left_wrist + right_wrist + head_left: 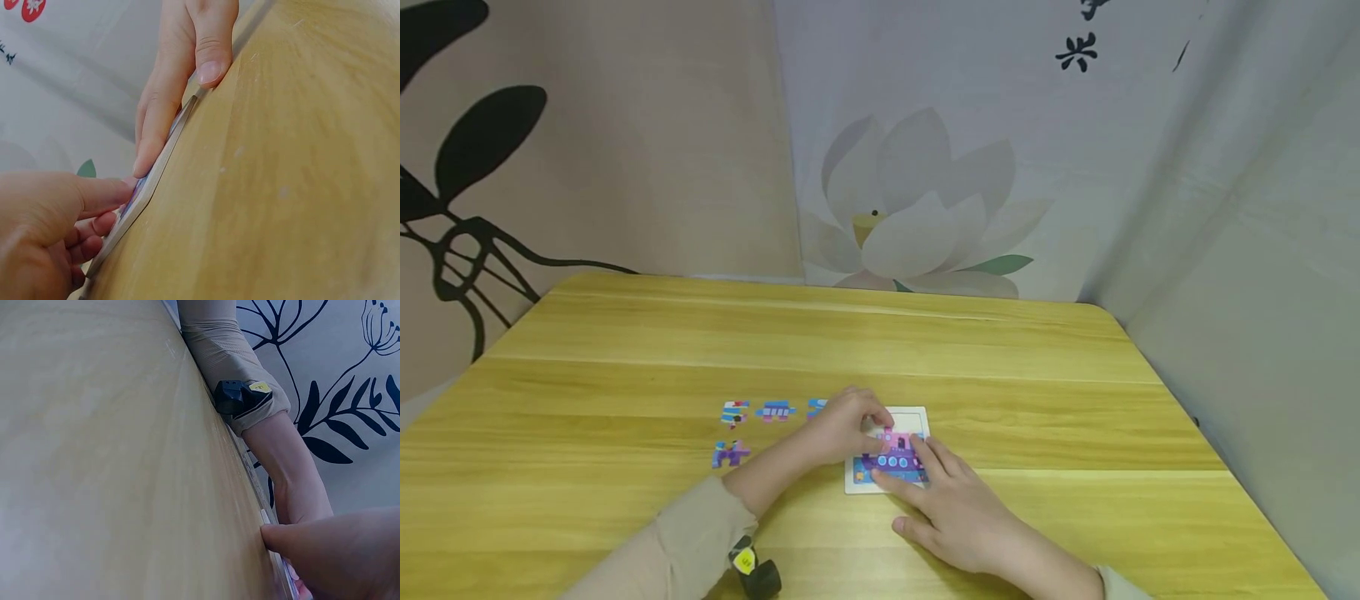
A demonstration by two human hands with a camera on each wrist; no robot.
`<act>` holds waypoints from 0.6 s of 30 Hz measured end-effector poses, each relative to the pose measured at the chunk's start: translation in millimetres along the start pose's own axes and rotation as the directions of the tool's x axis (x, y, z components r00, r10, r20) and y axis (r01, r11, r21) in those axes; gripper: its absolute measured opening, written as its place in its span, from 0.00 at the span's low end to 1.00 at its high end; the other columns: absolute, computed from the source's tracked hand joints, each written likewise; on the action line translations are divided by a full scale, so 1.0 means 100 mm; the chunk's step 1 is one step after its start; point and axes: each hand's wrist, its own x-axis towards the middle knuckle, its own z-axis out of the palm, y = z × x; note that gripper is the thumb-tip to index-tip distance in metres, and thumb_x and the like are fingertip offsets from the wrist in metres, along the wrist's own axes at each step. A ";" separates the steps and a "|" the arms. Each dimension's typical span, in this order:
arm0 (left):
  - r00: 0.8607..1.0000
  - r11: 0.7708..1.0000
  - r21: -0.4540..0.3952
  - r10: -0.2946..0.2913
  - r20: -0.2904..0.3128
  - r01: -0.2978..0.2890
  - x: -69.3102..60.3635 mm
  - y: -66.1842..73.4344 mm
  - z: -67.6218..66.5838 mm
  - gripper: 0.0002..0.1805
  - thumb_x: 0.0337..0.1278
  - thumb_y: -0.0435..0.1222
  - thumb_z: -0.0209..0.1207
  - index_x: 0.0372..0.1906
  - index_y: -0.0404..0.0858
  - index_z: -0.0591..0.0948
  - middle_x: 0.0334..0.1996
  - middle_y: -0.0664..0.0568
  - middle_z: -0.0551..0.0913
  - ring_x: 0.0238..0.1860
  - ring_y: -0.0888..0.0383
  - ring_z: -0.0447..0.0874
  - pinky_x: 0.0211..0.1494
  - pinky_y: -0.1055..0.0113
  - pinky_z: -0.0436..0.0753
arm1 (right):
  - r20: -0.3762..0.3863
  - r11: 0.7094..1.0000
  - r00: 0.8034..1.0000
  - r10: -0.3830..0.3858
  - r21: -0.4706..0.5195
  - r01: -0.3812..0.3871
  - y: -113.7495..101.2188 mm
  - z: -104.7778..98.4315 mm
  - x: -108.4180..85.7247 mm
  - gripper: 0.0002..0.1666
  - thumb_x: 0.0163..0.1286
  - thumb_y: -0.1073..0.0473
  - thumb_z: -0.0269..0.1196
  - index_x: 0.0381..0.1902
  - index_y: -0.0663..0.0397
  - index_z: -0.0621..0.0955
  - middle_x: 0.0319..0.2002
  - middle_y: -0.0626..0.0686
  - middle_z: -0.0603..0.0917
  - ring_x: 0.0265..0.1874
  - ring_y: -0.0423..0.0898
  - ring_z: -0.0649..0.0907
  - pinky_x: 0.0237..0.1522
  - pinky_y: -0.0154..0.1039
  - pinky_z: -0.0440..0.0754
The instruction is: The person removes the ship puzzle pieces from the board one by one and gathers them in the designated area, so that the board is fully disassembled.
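A white-framed puzzle board (850, 485) lies on the table, its picture a purple and pink boat on blue. My left hand (842, 429) reaches over the board's left side, thumb and index finger pinching a pink piece (887, 435) at the boat's top. In the left wrist view the left hand (44, 231) is at the board's edge, its other fingers curled. My right hand (966, 512) is spread, its fingertips resting on the picture's right and lower parts. The right hand (178, 81) comes from the far side in that view. The board's upper strip shows plain white.
Left of the board lie several loose pieces: a striped one (734, 412), a blue and purple one (776, 410), a purple one (730, 453) and one partly behind the left hand (816, 407). A printed curtain (925, 83) hangs behind the wooden table (1075, 400).
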 end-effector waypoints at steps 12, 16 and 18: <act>0.998 0.997 -0.048 0.057 0.008 -0.057 0.00 -0.02 -0.01 0.11 0.46 0.32 0.72 0.36 0.41 0.83 0.28 0.60 0.78 0.33 0.59 0.71 0.38 0.66 0.74 | 0.001 1.000 1.000 -0.013 -0.007 0.013 -0.01 -0.02 0.00 0.31 0.73 0.37 0.47 0.72 0.24 0.60 0.73 0.64 0.50 0.70 0.64 0.53 0.64 0.61 0.57; 0.997 0.991 -0.117 0.073 0.020 -0.070 0.00 -0.02 -0.03 0.10 0.47 0.29 0.70 0.35 0.39 0.81 0.23 0.60 0.78 0.25 0.61 0.72 0.29 0.69 0.75 | -0.005 1.000 1.000 -0.016 -0.009 0.016 -0.01 -0.03 0.00 0.31 0.73 0.37 0.48 0.72 0.25 0.60 0.73 0.64 0.50 0.70 0.64 0.53 0.64 0.61 0.57; 0.997 0.986 -0.151 0.079 0.016 -0.076 -0.01 -0.02 -0.04 0.09 0.48 0.28 0.69 0.35 0.38 0.81 0.22 0.59 0.78 0.24 0.61 0.73 0.28 0.70 0.75 | -0.008 1.000 1.000 -0.018 -0.010 0.018 -0.01 -0.03 0.00 0.31 0.73 0.37 0.48 0.72 0.25 0.60 0.73 0.64 0.51 0.70 0.64 0.53 0.64 0.62 0.57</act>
